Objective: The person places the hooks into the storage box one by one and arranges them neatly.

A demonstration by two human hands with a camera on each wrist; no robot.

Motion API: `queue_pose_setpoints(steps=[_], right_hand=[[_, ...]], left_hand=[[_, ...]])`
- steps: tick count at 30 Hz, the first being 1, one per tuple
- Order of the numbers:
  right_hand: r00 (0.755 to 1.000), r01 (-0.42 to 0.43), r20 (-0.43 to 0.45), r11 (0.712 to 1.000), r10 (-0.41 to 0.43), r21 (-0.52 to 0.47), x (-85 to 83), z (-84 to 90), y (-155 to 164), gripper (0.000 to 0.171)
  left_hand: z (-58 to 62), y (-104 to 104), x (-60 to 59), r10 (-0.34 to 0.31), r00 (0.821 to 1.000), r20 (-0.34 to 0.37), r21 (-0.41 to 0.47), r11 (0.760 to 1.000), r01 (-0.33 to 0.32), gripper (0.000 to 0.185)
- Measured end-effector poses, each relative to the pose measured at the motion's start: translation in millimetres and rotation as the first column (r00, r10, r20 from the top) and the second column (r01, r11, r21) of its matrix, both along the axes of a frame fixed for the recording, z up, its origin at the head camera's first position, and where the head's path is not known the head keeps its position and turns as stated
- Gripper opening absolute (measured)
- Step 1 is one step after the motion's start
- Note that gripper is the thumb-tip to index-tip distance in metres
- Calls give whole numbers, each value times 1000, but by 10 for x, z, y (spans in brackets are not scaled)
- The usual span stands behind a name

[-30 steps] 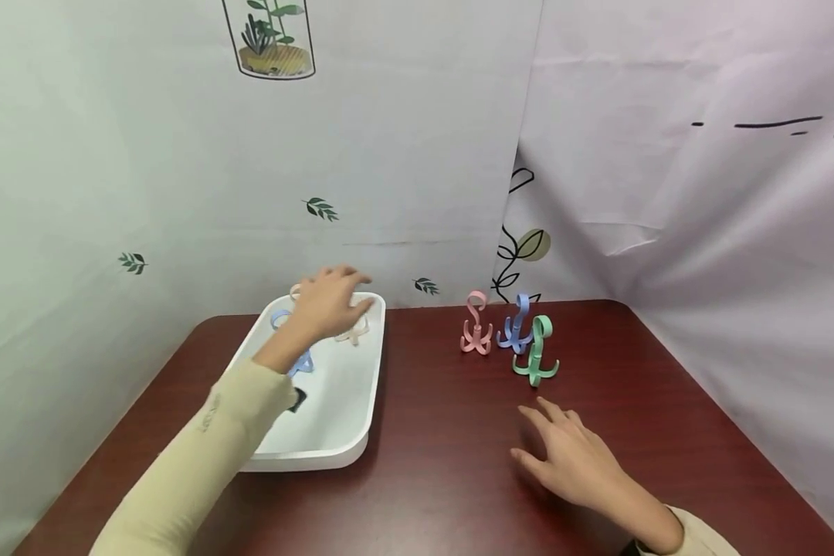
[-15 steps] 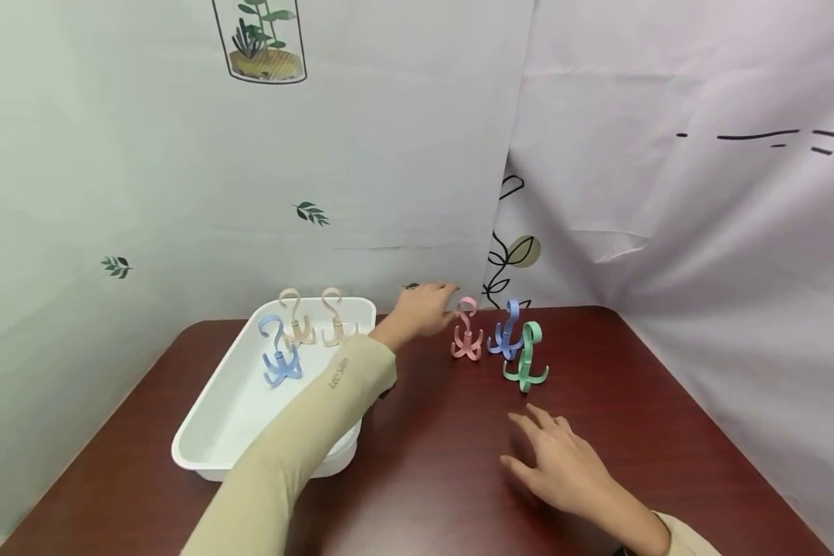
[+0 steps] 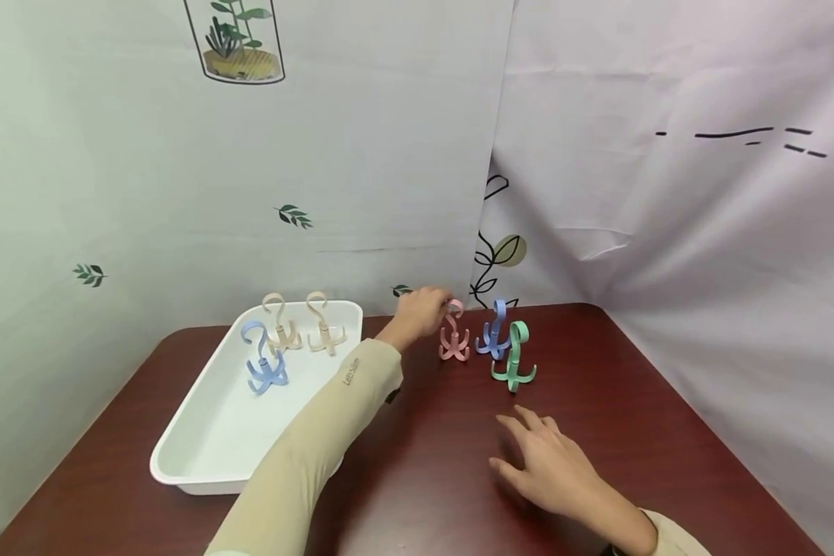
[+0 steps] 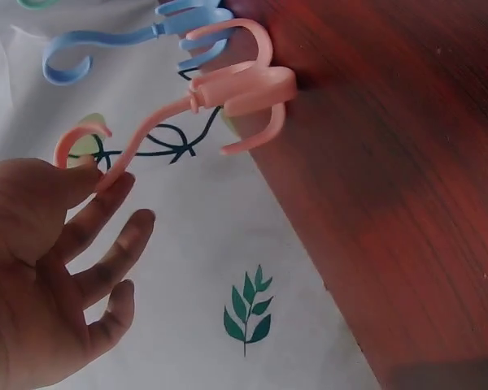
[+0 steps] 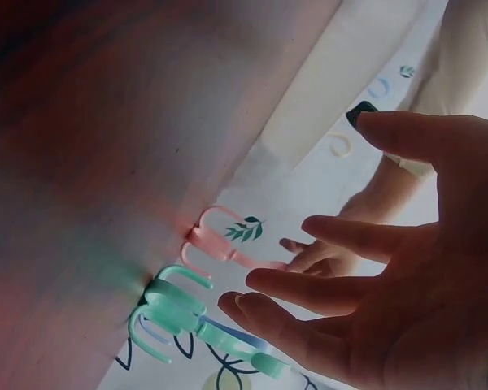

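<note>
My left hand (image 3: 420, 311) pinches the curved top of a pink four-armed hanging hook (image 3: 455, 346) between thumb and index finger, its other fingers apart from it. That hook stands upright at the back of the table, its base down. Just right of it stands a blue hanging hook (image 3: 493, 340), and in front of that a green hanging hook (image 3: 513, 372). My right hand (image 3: 549, 466) is at the front right, fingers spread and holding nothing, its fingertips a little short of the green hook. In the right wrist view, the green hook (image 5: 175, 305) partly covers the blue one.
A white tray (image 3: 174, 444) stands on the left of the dark red table (image 3: 417, 479). Inside are a blue hook (image 3: 267, 372) and two beige hooks (image 3: 325, 336), all upright. My left forearm crosses the tray's right side. A printed cloth (image 3: 389, 154) hangs behind the table.
My left hand has moved right from above the tray to the pink hook and taken its top. My right hand has kept its place. The head view has turned slightly.
</note>
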State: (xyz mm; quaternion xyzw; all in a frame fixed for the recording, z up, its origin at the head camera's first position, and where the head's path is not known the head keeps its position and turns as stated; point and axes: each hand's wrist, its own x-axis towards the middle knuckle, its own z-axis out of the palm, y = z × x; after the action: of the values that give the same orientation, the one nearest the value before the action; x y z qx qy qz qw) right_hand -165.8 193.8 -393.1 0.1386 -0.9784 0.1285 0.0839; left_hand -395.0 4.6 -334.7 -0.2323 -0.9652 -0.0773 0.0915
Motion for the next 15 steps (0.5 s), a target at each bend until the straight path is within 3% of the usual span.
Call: queue_pose_setpoints(steps=[3, 7, 15], right_hand=[[1000, -4, 5, 1000, 4, -4, 6, -9, -18, 58], [1000, -8, 2, 1000, 8, -4, 12, -14, -18, 59], [1000, -10, -5, 1000, 10, 3, -3, 1, 10, 59]], left_hand=[[42, -105, 20, -3, 1000, -9, 28, 1000, 3, 23], [212, -315, 84, -2, 1000, -7, 62, 998, 2, 22], [569, -1014, 250, -60, 998, -16, 210, 976, 62, 28]])
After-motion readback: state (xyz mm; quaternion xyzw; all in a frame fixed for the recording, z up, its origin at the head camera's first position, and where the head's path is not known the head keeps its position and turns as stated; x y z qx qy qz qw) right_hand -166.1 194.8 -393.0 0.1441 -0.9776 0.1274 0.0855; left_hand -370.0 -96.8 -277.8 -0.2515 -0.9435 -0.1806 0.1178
